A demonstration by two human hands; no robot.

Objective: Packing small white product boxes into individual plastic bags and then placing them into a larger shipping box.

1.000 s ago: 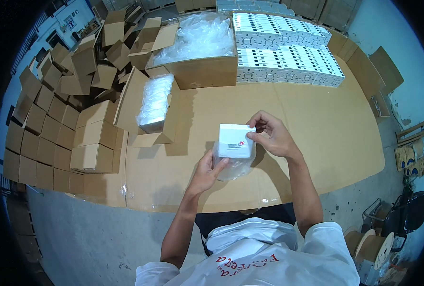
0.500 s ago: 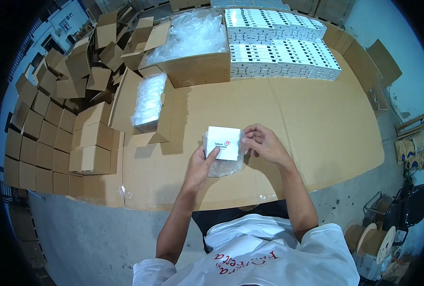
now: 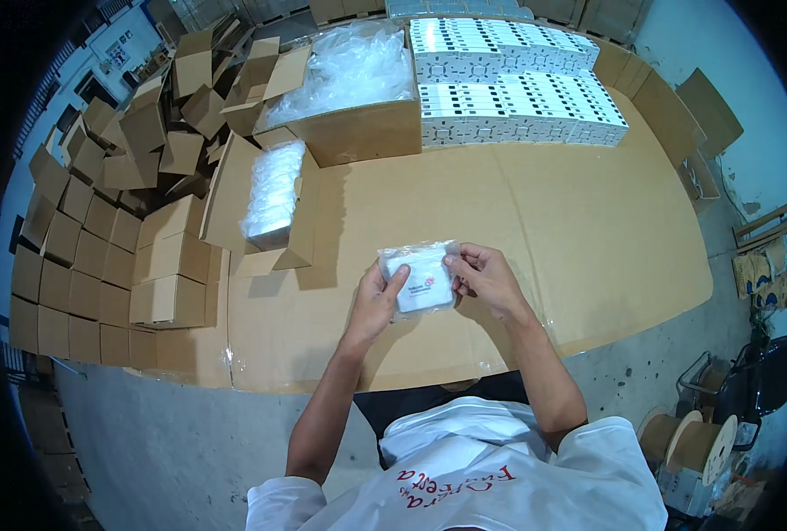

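Two hands hold one small white box (image 3: pixel 417 281) above the cardboard table (image 3: pixel 588 239): left hand (image 3: pixel 378 299) and right hand (image 3: pixel 484 279) grip it. Now a clear bag (image 3: pixel 393 257) covers it, so bagging looks nearly done.

Small white box (image 3: pixel 418 281) inside clear plastic bag (image 3: pixel 411 255), held above cardboard-covered table (image 3: pixel 535 221).

A small white box in a clear bag (image 3: pixel 418 280) sits mid-table (white boxes (image 3: pixel 509 80) stacked behind, brown cartons (image 3: pixel 101 239) left).
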